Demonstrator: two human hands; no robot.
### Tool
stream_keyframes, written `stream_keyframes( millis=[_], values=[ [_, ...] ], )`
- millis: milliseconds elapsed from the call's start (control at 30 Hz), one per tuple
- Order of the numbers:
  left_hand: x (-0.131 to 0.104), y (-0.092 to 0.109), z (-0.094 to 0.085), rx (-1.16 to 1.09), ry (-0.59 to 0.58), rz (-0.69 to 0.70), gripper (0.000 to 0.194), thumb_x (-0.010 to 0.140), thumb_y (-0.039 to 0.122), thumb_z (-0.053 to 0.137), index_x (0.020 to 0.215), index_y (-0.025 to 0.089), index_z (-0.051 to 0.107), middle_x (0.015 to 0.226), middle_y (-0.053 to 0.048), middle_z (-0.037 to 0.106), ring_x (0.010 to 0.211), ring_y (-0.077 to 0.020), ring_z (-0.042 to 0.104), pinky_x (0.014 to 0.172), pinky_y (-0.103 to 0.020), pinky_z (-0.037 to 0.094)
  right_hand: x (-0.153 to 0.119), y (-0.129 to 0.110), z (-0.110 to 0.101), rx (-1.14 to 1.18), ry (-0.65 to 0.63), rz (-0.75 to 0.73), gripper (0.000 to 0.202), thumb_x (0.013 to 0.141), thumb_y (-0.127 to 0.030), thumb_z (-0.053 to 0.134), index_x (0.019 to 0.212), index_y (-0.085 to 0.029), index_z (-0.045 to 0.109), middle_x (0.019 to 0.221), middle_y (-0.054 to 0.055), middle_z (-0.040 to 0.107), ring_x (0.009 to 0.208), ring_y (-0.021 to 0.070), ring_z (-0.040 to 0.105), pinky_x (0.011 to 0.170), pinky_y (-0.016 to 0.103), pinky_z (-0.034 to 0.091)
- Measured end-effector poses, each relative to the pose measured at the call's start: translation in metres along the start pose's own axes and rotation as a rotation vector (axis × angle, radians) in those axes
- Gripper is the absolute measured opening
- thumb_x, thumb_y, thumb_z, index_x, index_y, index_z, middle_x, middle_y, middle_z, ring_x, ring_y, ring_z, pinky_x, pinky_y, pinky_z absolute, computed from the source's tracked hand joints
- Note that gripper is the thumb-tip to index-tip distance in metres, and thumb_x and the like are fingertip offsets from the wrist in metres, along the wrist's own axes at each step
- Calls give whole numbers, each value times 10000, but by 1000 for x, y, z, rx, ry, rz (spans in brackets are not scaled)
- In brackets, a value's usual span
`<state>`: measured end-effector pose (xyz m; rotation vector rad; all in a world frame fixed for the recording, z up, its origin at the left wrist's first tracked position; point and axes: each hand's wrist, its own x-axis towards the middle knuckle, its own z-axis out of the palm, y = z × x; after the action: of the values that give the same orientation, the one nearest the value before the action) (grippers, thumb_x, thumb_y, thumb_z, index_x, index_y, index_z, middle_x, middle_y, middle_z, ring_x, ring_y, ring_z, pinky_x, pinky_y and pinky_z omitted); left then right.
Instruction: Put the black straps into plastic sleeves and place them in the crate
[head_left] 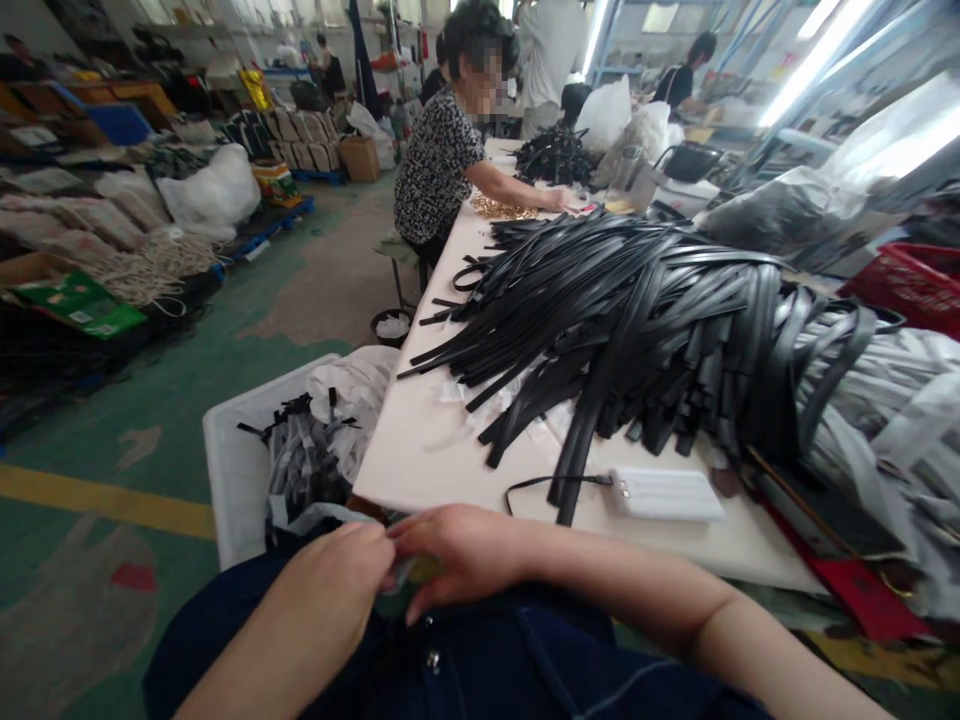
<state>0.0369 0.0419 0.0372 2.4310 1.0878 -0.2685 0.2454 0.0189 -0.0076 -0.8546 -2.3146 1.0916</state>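
Low in front of my body, over dark blue clothing (480, 650), both hands meet at the near corner of the table. My left hand (349, 570) is closed in a fist, knuckles up. My right hand (461, 545) comes in from the right with curled fingers touching the left one, its thumb lower and apart. A small pale, see-through piece (403, 572) shows between the hands; what it is I cannot make out. Beyond them, a large heap of flat black straps (600, 320) lies across the white table (427, 440), some ends pointing toward me.
A white power bank (666, 495) with a black cable lies near the table's front edge. At left stands a white bin (232, 480) holding wrapped black pieces. Across the table, a person in a patterned shirt (439, 160) reaches over it. A red basket (915, 285) is at right.
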Motion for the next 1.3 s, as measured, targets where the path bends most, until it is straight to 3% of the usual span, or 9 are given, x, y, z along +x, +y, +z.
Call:
stream_keyframes(
  millis=[100, 200, 367, 500, 567, 800, 1033, 1133, 1300],
  values=[
    [28, 15, -12, -155, -44, 72, 103, 767, 160, 552, 700, 202, 617, 761, -19, 625, 751, -183, 578, 703, -312, 431, -15, 1, 29, 117, 68, 225, 312, 867, -417, 584, 805, -148, 730, 662, 6, 661, 584, 110, 562, 550, 196, 397],
    [56, 19, -7, -584, 70, 91, 103, 736, 247, 599, 653, 189, 583, 704, -9, 576, 692, -162, 539, 635, -268, 404, -31, 12, 41, 342, 226, 401, 497, 896, -536, 481, 807, -123, 743, 549, -18, 580, 462, 78, 450, 440, 191, 310],
    [74, 16, 33, -1157, 276, 50, 275, 758, 368, 594, 592, 169, 501, 707, -3, 488, 633, -127, 461, 601, -244, 388, -40, 40, -7, 330, 182, 312, 472, 850, -529, 570, 1086, -140, 699, 859, 41, 717, 715, 155, 638, 626, 218, 465],
    [66, 13, 45, -932, 422, -29, 311, 778, 365, 591, 572, 182, 446, 660, 12, 460, 613, -128, 446, 605, -247, 367, -31, 99, -88, -542, 368, 583, 303, 924, -349, 510, 1096, -177, 690, 1060, 84, 695, 948, 183, 631, 856, 269, 451],
    [62, 11, 44, -774, 502, -57, 326, 781, 349, 601, 565, 189, 416, 641, 18, 453, 615, -133, 451, 617, -249, 366, -24, 130, -117, -681, 346, 628, 256, 906, -288, 538, 1055, -166, 706, 1076, 108, 679, 1024, 208, 598, 917, 287, 415],
    [48, 4, 42, -651, 576, -67, 254, 798, 314, 620, 623, 186, 487, 778, -18, 601, 747, -157, 563, 697, -254, 421, -13, 174, -136, -808, 244, 611, 227, 892, -288, 549, 964, -163, 725, 987, 119, 663, 954, 233, 587, 863, 313, 399],
    [40, 5, 39, -511, 538, -206, 178, 775, 330, 690, 687, 185, 637, 654, 19, 648, 638, -145, 589, 631, -244, 414, -24, 101, -118, -912, 391, 302, 323, 978, -276, 361, 998, -140, 654, 954, 107, 655, 869, 196, 574, 821, 292, 370],
    [40, 9, 33, -391, 529, -174, 213, 787, 370, 685, 694, 185, 635, 679, 19, 657, 669, -147, 604, 623, -240, 404, -29, 37, -90, -879, 236, -21, 241, 966, -255, 401, 938, -181, 629, 774, 33, 632, 731, 166, 547, 727, 282, 355],
    [38, 16, 24, -229, 502, -134, 263, 793, 427, 671, 733, 175, 626, 713, 4, 664, 661, -151, 606, 588, -246, 387, -25, -17, -69, -866, 156, -59, 224, 961, -218, 397, 885, -175, 603, 711, 6, 591, 630, 151, 501, 641, 296, 314]
  ],
)
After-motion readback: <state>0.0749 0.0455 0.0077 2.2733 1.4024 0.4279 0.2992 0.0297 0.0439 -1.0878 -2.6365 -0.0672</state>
